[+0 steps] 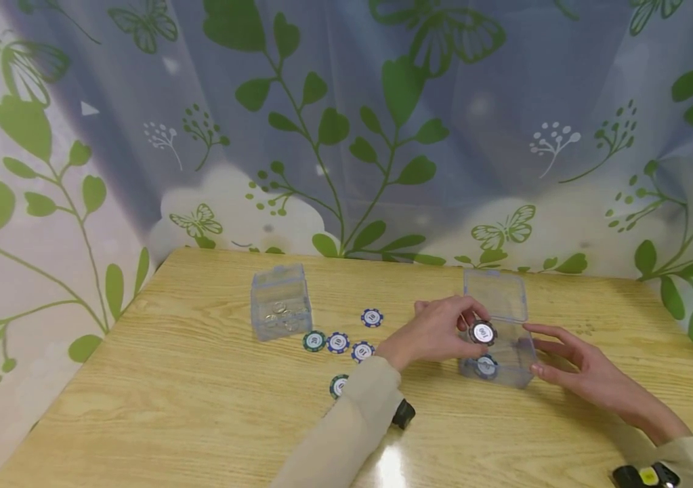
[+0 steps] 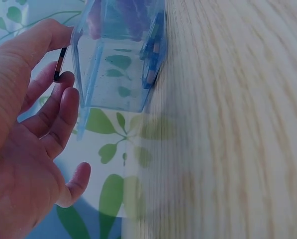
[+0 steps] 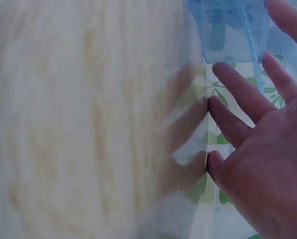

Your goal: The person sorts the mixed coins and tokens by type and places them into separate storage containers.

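My left hand (image 1: 434, 332) pinches a black poker chip (image 1: 483, 333) marked 100 between thumb and fingers, over a clear plastic box (image 1: 507, 377) whose lid (image 1: 495, 295) stands raised at the back. Seen edge-on in the left wrist view, the held chip (image 2: 60, 64) is just outside the box wall (image 2: 121, 97). A blue-toned chip (image 1: 486, 367) lies inside that box near its front left. My right hand (image 1: 593, 376) has its fingers spread, thumb and forefinger at the box's right side; the right wrist view shows the fingers (image 3: 243, 92) extended by the box (image 3: 225, 45).
Left of centre stands a second clear box (image 1: 263, 331), lid up, with several gold-coloured round pieces inside. Between the boxes, blue chips (image 1: 338, 342) and a green chip (image 1: 314, 341) lie on the wooden table (image 1: 200, 400). The left sleeve (image 1: 358, 407) partly covers another green chip (image 1: 338, 385).
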A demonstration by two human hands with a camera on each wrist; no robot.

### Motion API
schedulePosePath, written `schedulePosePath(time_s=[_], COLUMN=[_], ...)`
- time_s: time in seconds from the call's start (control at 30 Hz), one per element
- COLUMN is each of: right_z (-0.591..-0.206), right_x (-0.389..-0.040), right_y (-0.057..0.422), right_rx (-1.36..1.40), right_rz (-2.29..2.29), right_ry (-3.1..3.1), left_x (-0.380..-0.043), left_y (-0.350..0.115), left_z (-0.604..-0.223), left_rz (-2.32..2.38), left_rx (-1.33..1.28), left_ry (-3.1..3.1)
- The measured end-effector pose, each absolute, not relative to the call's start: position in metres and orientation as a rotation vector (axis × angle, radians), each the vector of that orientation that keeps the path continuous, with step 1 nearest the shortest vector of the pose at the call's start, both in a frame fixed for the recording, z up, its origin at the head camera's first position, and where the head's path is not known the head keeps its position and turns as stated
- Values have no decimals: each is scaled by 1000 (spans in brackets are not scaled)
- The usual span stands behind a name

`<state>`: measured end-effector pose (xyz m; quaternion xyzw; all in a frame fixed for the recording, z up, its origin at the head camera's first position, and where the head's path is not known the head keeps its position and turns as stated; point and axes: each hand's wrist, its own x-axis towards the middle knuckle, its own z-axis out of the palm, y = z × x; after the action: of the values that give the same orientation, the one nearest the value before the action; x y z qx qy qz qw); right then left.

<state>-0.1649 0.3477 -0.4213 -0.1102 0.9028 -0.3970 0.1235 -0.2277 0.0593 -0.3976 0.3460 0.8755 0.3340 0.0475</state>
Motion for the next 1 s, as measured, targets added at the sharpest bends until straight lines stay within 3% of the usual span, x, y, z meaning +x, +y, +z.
schedulePosePath(time_s=[1.0], right_z=[-422], right_x=[-165], right_y=[347], right_rx=[-329], right_rz=[-1156], right_ry=[2630], left_x=[-230], left_y=[55], left_z=[-401], left_rz=[1011], left_rx=[1058], left_ry=[2620])
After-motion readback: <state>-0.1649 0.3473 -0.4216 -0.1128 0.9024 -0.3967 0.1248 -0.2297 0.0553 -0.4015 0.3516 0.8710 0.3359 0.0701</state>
